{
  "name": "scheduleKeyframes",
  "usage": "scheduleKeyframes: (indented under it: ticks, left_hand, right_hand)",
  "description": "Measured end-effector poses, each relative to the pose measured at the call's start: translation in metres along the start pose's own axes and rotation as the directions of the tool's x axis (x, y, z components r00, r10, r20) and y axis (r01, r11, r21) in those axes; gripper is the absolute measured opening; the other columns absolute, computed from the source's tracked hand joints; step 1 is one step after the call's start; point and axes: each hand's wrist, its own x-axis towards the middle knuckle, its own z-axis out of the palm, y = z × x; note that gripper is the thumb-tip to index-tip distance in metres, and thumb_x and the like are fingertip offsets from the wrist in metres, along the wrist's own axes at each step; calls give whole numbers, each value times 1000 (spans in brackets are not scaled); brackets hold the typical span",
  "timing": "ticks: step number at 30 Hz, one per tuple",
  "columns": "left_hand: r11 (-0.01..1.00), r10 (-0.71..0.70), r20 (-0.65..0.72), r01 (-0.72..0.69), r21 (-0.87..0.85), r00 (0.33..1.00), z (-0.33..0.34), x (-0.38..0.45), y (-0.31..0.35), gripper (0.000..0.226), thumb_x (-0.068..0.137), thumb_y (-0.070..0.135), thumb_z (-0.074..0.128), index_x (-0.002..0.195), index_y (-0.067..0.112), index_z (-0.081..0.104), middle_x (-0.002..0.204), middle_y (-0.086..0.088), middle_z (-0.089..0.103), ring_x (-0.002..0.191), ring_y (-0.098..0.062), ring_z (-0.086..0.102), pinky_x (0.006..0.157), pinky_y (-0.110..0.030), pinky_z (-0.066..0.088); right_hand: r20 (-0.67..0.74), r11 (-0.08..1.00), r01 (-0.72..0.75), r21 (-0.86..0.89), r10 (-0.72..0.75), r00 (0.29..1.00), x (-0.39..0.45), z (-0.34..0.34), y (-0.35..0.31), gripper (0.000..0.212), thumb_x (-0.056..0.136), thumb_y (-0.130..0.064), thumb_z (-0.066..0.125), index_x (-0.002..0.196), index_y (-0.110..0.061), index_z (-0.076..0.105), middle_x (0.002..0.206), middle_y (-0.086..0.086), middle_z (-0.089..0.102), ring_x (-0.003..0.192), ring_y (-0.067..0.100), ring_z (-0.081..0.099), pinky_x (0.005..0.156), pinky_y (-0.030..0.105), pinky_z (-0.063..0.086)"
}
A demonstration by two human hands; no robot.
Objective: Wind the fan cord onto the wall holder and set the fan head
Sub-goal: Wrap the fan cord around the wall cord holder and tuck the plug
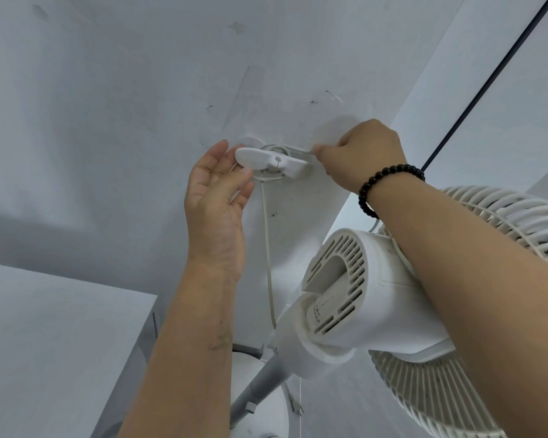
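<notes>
Fingers of my right hand [361, 153] pinch the fan cord [268, 248] at the wall holder's [272, 161] three o'clock; my left hand [217, 191] lies relaxed at nine.

The wall holder [274, 163] is mounted on the wall [108, 105]. The cord [268, 248] hangs from it down to the fan head [355, 295], below and right. Left hand [217, 197] flanks the holder's left end, right hand [364, 153] its right end.

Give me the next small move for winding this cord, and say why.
Probably carry the cord in the right hand round the wall holder once more. Loops already sit behind the holder, the right hand pinches the cord beside it, a slack length hangs toward the fan, and the left hand is open beside the holder.
</notes>
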Motion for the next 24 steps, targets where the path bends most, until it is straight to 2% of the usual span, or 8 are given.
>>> scheduleKeyframes:
  ticks: [2,4,12,15,24]
  left_hand:
    - [1000,-7,-5,7,-6,1000,1,-1,0,46,73,11,59,119,18,55,129,-8,64,119,-18,62,100,-32,49]
    - [1000,-15,-10,15,-9,1000,1,-1,0,47,72,12,60,119,18,55,128,-8,65,118,-19,62,99,-33,50]
    - [998,-64,-27,64,20,998,-2,0,0,35,72,17,62,106,22,63,119,1,68,117,-17,62,91,-31,50]
    - [997,-68,-24,69,45,997,-2,1,1,33,73,18,63,106,24,64,126,-2,66,118,-17,62,88,-30,49]
    - [996,-79,-40,80,33,996,-2,-1,5,24,90,7,55,110,20,62,127,-3,66,116,-19,64,100,-35,48]
  right_hand:
    - [-25,998,-15,-68,13,1000,2,2,-1,35,83,-25,56,56,-10,40,54,2,38,46,17,38,43,22,27]
    - [-55,995,-26,-96,21,998,4,3,-3,35,83,-21,55,56,-13,34,56,2,39,47,16,39,44,22,25]
    - [-128,995,-64,-80,54,990,4,-3,0,36,83,-18,55,54,-13,35,56,3,39,47,17,39,44,21,26]
    - [-139,992,-77,-101,62,988,4,-5,2,36,84,-19,56,55,-12,35,58,4,40,48,17,39,45,21,25]
    - [-49,977,-90,-193,82,995,-1,-5,0,26,83,-13,53,62,-14,37,65,2,42,53,16,40,46,22,28]
